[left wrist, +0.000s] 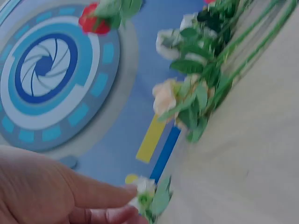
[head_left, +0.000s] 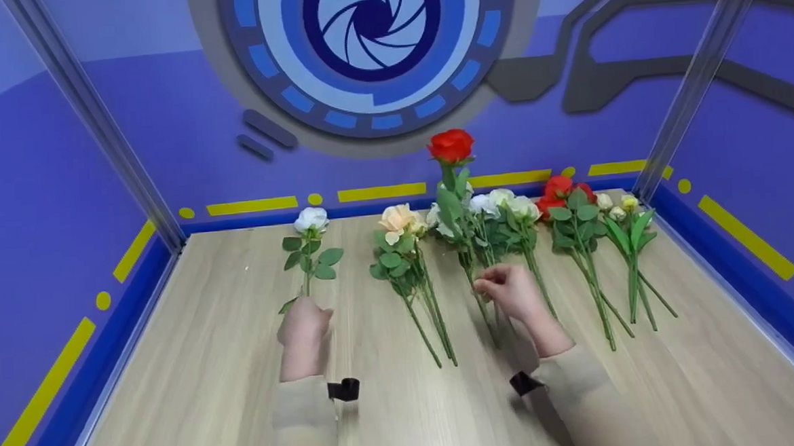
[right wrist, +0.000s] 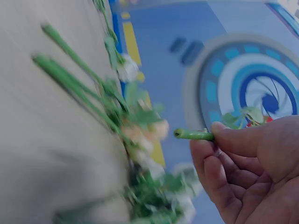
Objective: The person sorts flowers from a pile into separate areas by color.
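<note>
At the left, my left hand (head_left: 304, 328) grips the lower stem of a white rose (head_left: 310, 221), whose bloom points to the back wall; the fingertips are mostly hidden. In the left wrist view, that white rose (left wrist: 145, 198) shows just past the thumb. Right of centre, my right hand (head_left: 515, 293) pinches a red rose (head_left: 451, 145) by its stem, the bloom raised above the other flowers. The right wrist view shows the cut stem end (right wrist: 194, 135) poking out between thumb and forefinger. Behind this red rose lie white roses (head_left: 501, 207).
Peach roses (head_left: 398, 223) lie between the hands, stems toward me. Farther right are a bunch of red roses (head_left: 562, 197) and pale yellow buds (head_left: 624, 205) with broad leaves. Blue panels (head_left: 161, 140) wall in the wooden tabletop (head_left: 207, 362) at the back and sides.
</note>
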`<state>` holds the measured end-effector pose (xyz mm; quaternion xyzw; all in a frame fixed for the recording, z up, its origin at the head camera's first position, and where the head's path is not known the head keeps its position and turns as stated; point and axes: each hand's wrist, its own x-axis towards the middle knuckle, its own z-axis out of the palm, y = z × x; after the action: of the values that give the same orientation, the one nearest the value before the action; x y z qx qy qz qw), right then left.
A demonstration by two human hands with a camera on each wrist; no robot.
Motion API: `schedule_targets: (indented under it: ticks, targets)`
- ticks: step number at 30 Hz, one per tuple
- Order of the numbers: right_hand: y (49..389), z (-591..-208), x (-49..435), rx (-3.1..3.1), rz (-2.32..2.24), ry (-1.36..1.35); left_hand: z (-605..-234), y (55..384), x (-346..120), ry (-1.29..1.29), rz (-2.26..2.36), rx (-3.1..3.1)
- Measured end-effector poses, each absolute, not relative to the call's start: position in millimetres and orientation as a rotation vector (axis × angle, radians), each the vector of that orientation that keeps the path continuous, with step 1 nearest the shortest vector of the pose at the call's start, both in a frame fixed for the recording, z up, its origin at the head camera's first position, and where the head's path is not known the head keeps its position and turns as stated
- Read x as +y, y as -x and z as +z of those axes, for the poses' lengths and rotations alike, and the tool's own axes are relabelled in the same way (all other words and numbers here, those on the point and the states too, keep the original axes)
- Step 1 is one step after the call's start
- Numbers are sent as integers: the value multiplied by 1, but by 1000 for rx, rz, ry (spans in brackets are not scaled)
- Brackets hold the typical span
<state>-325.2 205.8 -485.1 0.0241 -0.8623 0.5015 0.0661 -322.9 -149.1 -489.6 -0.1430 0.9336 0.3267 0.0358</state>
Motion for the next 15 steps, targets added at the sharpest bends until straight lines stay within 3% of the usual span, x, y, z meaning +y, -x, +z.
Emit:
schedule_targets:
  ticks: [15]
  targets:
    - [329, -467, 300, -2730, 1274, 220, -507, 324, -182, 553, 850, 2728]
